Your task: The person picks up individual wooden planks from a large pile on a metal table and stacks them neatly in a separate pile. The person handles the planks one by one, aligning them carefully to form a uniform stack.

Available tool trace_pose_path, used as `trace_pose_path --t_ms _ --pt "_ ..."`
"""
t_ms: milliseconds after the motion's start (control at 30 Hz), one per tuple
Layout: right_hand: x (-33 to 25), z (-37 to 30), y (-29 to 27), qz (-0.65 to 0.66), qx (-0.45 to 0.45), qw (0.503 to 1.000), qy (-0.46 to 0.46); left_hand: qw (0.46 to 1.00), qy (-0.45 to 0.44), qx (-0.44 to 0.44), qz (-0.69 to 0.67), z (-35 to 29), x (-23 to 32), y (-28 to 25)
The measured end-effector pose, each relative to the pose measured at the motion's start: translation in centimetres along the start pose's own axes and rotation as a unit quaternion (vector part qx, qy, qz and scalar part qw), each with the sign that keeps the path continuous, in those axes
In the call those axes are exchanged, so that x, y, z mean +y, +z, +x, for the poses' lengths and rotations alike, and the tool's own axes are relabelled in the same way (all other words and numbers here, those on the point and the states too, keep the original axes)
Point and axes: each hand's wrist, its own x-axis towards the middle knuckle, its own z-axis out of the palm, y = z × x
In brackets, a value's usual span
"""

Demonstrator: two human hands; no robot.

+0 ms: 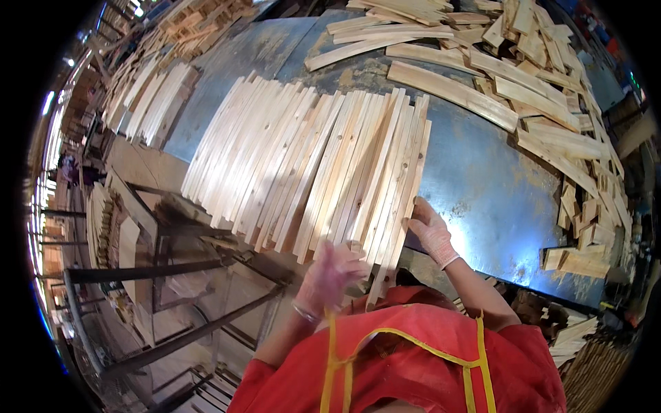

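Note:
A wide row of pale wooden strips lies side by side on the metal-topped table, with uneven near ends. At the row's right side, my gloved right hand has its thumb and fingers closed on the outermost wooden strip. That strip's near end juts out past the others, toward my body. My gloved left hand is at the near ends of the middle strips. Motion smears its fingers, so I cannot tell whether they touch or grip any wood.
Loose boards are heaped along the table's far and right sides. A smaller batch of strips sits at the left. Bare metal tabletop shows right of the row. A dark metal frame stands below left, near my left arm.

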Motion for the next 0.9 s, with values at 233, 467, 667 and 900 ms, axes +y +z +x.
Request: trace_pose_path --t_ms 233,467,667,900 --pt "0.1 -1.0 0.1 -0.038 -0.016 0.998 -0.050 0.972 0.043 -0.101 0.209 3.0 8.6 3.6" --pt "-5.5 -10.0 4.8 0.194 -0.261 0.944 0.061 0.746 0.278 -0.150 0.586 -3.4 5.8 -0.6" --pt "-3.7 -11.3 8.7 0.369 -0.301 0.868 0.138 0.943 0.118 0.005 0.310 -2.6 -0.4 -5.9" --pt "-16.4 0.3 -6.3 0.194 0.047 0.964 -0.176 0.976 0.074 0.180 0.101 -6.3 -4.5 -14.6"
